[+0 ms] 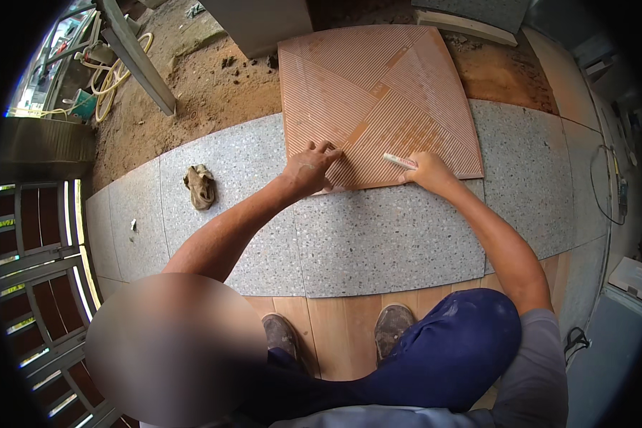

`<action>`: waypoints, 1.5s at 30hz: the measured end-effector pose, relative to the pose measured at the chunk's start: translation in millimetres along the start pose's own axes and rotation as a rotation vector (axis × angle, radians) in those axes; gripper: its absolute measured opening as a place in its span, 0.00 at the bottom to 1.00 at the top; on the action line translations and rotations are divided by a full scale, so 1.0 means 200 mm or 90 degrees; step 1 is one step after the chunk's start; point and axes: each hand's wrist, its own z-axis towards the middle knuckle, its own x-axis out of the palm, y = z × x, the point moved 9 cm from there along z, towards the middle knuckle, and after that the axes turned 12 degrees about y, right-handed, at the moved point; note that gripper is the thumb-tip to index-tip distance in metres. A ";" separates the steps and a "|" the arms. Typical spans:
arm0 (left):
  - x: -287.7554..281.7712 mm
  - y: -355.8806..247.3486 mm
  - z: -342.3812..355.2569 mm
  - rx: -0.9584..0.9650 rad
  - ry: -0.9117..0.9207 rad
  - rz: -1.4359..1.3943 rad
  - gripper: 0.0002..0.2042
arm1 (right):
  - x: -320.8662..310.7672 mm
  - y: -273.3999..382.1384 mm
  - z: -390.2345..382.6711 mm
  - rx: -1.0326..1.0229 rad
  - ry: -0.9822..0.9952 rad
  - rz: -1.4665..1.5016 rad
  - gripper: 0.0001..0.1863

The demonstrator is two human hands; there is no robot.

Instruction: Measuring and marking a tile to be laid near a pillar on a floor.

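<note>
A large orange-brown tile [378,107] lies with its ridged back facing up, over grey speckled slabs and bare soil. My left hand [310,170] is at its near edge, left of the middle. Those fingers curl over the ridged back, and the thumb sits by the edge. Farther right, my right hand [431,173] is closed round a white marker [399,161], held slantwise just above the tile. The marker's other end is hidden in my palm. A crumpled brown cloth [200,187] lies on the slabs to the left of my left forearm.
Grey speckled slabs [385,242] run across in front of my shoes, with wood-look flooring [335,342] underfoot. Bare soil [192,100] stretches beyond, beside a metal post [139,60] and a coiled hose [110,85]. A pillar [260,25] stands at the tile's far left corner. Left is a metal gate [39,271].
</note>
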 end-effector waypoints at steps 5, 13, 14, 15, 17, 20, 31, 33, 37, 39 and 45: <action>0.01 0.04 0.05 0.036 -0.002 0.034 0.42 | 0.00 -0.02 0.04 -0.068 -0.060 0.002 0.24; -0.02 0.11 0.07 0.107 -0.049 0.105 0.46 | -0.06 0.04 0.06 -0.021 -0.029 -0.045 0.24; -0.01 0.10 0.06 0.106 -0.055 0.109 0.46 | -0.05 0.04 0.03 -0.016 -0.029 -0.038 0.25; 0.00 0.09 0.06 0.092 -0.036 0.102 0.46 | -0.04 0.04 0.02 -0.013 -0.034 -0.032 0.26; 0.00 0.07 0.04 0.095 -0.024 0.091 0.47 | -0.03 0.06 -0.01 -0.019 -0.044 -0.034 0.26; 0.00 0.05 0.03 0.083 -0.005 0.095 0.49 | -0.01 0.09 -0.08 -0.052 -0.084 -0.058 0.25; -0.02 0.06 0.04 0.061 0.000 0.079 0.40 | -0.05 0.13 -0.11 -0.077 -0.117 -0.025 0.21; -0.02 0.04 0.04 0.057 -0.013 0.101 0.38 | -0.09 0.10 -0.09 -0.084 -0.131 0.037 0.20; -0.01 0.04 0.04 0.091 -0.063 0.127 0.38 | -0.17 0.13 -0.04 -0.094 -0.137 0.295 0.22; 0.04 0.04 0.06 0.070 -0.033 0.175 0.39 | -0.21 0.27 -0.05 -0.137 -0.156 0.315 0.22; 0.04 -0.01 0.06 0.086 0.022 0.075 0.39 | -0.22 0.47 0.01 -0.179 -0.098 0.341 0.19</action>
